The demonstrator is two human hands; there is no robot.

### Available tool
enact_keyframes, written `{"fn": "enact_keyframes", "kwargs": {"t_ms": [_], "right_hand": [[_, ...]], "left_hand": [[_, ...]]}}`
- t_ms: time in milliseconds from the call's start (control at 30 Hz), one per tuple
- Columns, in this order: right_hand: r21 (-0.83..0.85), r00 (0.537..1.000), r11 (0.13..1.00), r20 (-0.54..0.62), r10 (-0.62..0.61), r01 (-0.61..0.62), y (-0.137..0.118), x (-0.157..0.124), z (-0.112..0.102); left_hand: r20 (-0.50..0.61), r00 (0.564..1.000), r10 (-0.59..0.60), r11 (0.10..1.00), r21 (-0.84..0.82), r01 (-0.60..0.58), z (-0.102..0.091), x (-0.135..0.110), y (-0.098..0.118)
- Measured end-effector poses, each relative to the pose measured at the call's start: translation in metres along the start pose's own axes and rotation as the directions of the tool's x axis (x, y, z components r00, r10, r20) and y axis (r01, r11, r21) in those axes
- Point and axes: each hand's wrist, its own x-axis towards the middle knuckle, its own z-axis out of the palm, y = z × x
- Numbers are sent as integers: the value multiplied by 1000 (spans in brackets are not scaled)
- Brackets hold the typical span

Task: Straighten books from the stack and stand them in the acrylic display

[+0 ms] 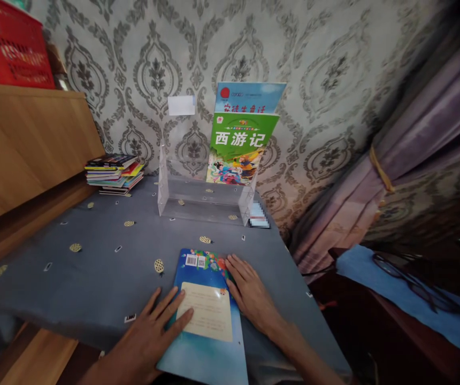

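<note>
A blue book [209, 355] lies on the grey patterned tablecloth in front of me, its barcode and a cream text panel facing up. My left hand [160, 321] rests on its left edge with the fingers spread. On the right edge lies my right hand [250, 291], fingers stretched out flat. Beyond them stands a clear acrylic book rack [201, 208]. Leaning in its right part is a green picture book [240, 149] with large white characters. Behind that one, a light blue book [252, 95] shows only its upper part.
A stack of books [114, 174] sits at the back left beside a wooden cabinet [29, 144] bearing a red basket [11, 48]. A pixelated item [259, 215] lies right of the rack. To the right are a tied curtain [358, 182] and glasses [418, 283] on a blue cloth [358, 267].
</note>
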Motion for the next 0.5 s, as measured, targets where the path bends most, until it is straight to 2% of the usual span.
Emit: {"fn": "enact_keyframes", "kwargs": {"t_ms": [100, 200, 267, 333, 400, 500], "right_hand": [[31, 999, 999, 51, 9, -11, -6, -18, -8], [107, 992, 994, 124, -6, -8, -9, -35, -24], [180, 984, 984, 175, -29, -3, -11, -43, -37], [261, 975, 965, 219, -43, -16, -13, -46, -50], [341, 966, 939, 253, -47, -44, -15, -46, -59], [437, 963, 892, 271, -7, -117, -17, -43, -64]], "left_hand": [[-46, 997, 56, 998, 8, -56, 0, -9, 1], [-80, 991, 110, 993, -26, -113, -14, -18, 1], [-152, 984, 90, 991, -81, -103, -26, -21, -1], [-276, 961, 6, 982, -179, -58, -35, -18, -4], [-397, 908, -132, 945, -327, -6, -43, -7, -7], [-471, 813, -343, 803, -596, -7, -56, 26, -10]]}}
